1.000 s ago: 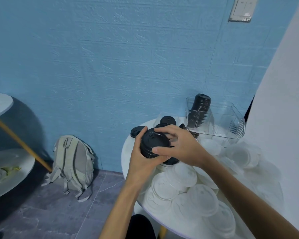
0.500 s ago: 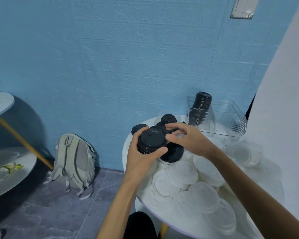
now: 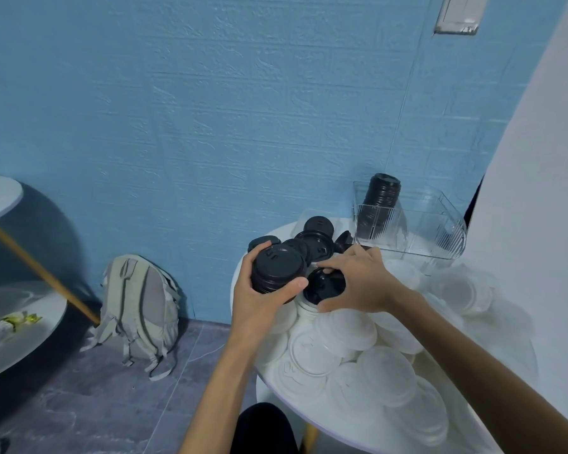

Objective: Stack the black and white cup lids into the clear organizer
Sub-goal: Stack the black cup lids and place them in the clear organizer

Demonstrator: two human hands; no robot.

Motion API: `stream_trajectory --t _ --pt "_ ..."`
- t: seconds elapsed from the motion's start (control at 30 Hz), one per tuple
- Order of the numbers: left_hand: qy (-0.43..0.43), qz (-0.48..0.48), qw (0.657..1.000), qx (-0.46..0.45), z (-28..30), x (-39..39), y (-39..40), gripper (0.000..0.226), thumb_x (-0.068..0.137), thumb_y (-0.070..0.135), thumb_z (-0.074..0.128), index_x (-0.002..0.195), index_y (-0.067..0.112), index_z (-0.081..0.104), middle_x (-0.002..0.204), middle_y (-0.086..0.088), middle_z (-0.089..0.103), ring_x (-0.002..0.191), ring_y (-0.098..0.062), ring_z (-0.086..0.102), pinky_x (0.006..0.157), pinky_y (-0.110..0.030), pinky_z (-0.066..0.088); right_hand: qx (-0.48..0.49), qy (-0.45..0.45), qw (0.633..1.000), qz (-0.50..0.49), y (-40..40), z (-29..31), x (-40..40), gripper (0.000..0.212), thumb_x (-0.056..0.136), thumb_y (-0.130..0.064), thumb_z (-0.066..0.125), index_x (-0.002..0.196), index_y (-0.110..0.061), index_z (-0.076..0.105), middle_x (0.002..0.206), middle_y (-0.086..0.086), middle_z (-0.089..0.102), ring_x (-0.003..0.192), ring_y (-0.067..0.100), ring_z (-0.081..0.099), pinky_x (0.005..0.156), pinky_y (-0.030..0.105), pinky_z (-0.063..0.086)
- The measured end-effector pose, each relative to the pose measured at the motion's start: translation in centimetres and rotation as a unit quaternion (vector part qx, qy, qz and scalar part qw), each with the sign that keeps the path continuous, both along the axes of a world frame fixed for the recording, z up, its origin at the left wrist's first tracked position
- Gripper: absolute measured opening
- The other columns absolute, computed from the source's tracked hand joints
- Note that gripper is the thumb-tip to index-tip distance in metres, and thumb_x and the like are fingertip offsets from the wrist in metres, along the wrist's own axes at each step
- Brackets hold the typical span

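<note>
- The left hand grips a short stack of round black plastic cup lids, thumb curled across the near side and fingers round the far side; the stack is held above the left edge of the round white worktop
- The right hand reaches down with curled fingers and pinches a single black plastic lid, just beside the held stack; this lid sits on top of white lids
- More loose black lids lie in a cluster near the far left edge of the worktop, just behind both hands
- A heap of round white plastic cup lids covers the middle and near part of the worktop, overlapping one another; further white lids spread to the right edge
- The clear plastic organizer with ribbed walls stands at the far edge of the worktop, against the blue textured wall; a tall stack of black lids stands upright in its left compartment, rising above the rim
- A grey fabric backpack leans on the wall, on the grey floor, well apart from the worktop on the left
- A white wall switch sits high at the upper right
</note>
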State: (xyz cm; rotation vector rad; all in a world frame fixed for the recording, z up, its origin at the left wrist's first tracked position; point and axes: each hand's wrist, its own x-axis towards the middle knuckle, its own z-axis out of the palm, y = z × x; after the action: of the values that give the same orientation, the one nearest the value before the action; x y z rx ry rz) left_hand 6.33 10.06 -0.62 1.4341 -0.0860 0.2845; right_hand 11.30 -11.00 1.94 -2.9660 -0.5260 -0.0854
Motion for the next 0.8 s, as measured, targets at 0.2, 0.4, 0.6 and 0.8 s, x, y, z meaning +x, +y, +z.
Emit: stream_trajectory --t 0.2,0.4,0.6,0.8 --pt "-0.003 -0.005 1.0 -0.008 0.2 -0.1 -0.3 0.075 0.067 0.006 0.093 0.128 0.034 0.061 0.126 0.013 0.069 0.117 -0.006 0.065 0.106 -0.042 0.052 -0.01 -0.007 1.0 0.019 -0.5 0.2 0.0 0.079 0.065 -0.077 0.07 0.135 -0.047 0.052 0.122 -0.016 0.06 0.107 0.015 0.043 0.099 0.039 0.03" --pt "0.0 -0.006 1.0 -0.009 0.1 -0.1 -0.5 0.076 0.066 0.007 0.095 0.129 0.034 0.061 0.126 0.012 0.069 0.117 -0.006 0.065 0.106 -0.047 0.053 -0.045 0.015 0.999 0.006 -0.5 0.2 1.0 0.099 0.065 -0.078 0.071 0.15 -0.039 0.04 0.141 -0.012 0.047 0.116 0.016 0.035 0.099 0.037 0.025" --pt "-0.009 -0.001 1.0 0.004 0.3 -0.2 -0.2 0.079 0.057 0.029 0.095 0.128 0.038 0.061 0.129 0.013 0.068 0.121 -0.009 0.063 0.107 -0.046 0.051 -0.039 0.039 0.998 -0.005 -0.3 0.1 1.3 0.099 0.064 -0.077 0.071 0.15 -0.039 0.039 0.124 -0.01 0.055 0.107 0.017 0.036 0.095 0.038 0.027" --pt "-0.005 -0.003 1.0 0.005 0.1 -0.2 -0.2 0.081 0.053 0.035 0.094 0.127 0.04 0.061 0.129 0.013 0.068 0.121 -0.009 0.064 0.105 -0.05 0.052 0.09 0.006 0.996 -0.005 -1.5 2.2 0.1 0.097 0.057 -0.068 0.078 0.144 -0.043 0.042 0.128 -0.016 0.058 0.122 0.015 0.048 0.108 0.042 0.028"
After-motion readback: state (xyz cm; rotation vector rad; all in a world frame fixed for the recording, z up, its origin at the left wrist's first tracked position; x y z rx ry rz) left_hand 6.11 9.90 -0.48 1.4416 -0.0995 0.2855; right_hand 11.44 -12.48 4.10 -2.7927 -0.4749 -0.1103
